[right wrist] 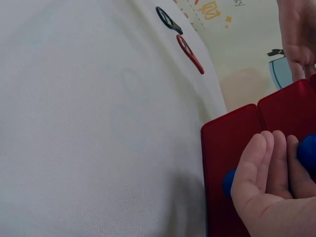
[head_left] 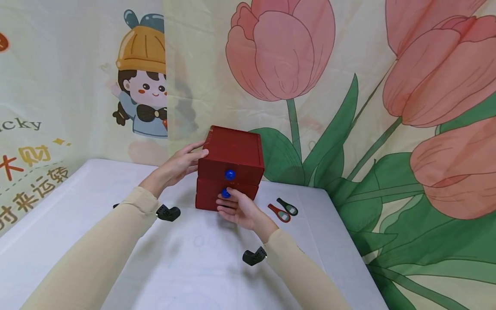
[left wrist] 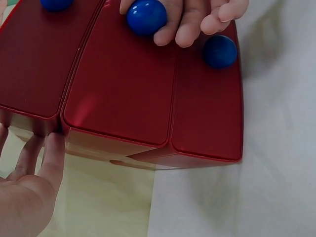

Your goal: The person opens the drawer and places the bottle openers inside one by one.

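Note:
A dark red drawer box [head_left: 232, 146] with round blue knobs stands on the white-covered table. In the left wrist view its three drawer fronts show, and the middle drawer front [left wrist: 123, 89] sits slightly forward of its neighbours. My right hand [head_left: 242, 209] pinches the middle blue knob [left wrist: 146, 17] between thumb and fingertips, its other fingers in front of the bottom knob [left wrist: 219, 51]. Above is the top drawer's knob [head_left: 229, 174], untouched. Against the box's left side lies my left hand [head_left: 180, 163], fingers extended along the wall and thumb at the top edge.
Right of the box lie two small flat tools, one red [head_left: 280, 213] and one dark green [head_left: 287, 206], each with a slim handle and a rounded end. Black wrist-worn pieces [head_left: 168, 213] stick out near both sleeves. A printed cloth [head_left: 201, 64] hangs behind the table.

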Action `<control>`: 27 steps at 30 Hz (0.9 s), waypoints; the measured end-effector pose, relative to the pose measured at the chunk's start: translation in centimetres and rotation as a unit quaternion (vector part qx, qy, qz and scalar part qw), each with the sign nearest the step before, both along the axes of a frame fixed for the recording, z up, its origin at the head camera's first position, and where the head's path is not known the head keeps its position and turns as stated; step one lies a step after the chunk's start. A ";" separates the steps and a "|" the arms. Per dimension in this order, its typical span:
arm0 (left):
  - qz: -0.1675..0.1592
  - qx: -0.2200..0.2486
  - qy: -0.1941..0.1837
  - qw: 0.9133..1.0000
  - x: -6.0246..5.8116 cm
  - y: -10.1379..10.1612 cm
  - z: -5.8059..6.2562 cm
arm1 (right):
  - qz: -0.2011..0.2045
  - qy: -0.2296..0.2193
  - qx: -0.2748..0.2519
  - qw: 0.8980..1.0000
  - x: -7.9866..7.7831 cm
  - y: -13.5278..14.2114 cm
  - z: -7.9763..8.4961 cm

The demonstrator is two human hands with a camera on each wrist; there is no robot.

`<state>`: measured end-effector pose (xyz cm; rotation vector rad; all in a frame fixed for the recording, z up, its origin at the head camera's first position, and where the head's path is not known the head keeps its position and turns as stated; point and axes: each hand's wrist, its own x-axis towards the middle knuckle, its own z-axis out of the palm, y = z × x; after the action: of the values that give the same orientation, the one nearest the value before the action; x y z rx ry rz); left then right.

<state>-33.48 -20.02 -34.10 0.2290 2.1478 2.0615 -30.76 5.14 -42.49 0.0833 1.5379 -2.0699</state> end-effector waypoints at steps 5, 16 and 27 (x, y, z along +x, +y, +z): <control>-0.004 0.000 0.000 1.000 -0.1 0.1 -0.1 | -0.004 0.003 0.000 1.000 0.0 0.1 -0.2; -0.006 0.003 0.001 1.000 -0.1 0.3 0.2 | -0.005 0.012 0.002 1.000 0.1 0.3 -0.2; -0.006 0.003 0.002 1.000 0.0 -0.2 0.2 | 0.026 0.020 0.010 0.999 0.7 0.4 0.0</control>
<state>-33.46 -20.24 -33.87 0.2446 2.1376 2.0629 -30.04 5.51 -42.53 0.0089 1.5691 -2.0278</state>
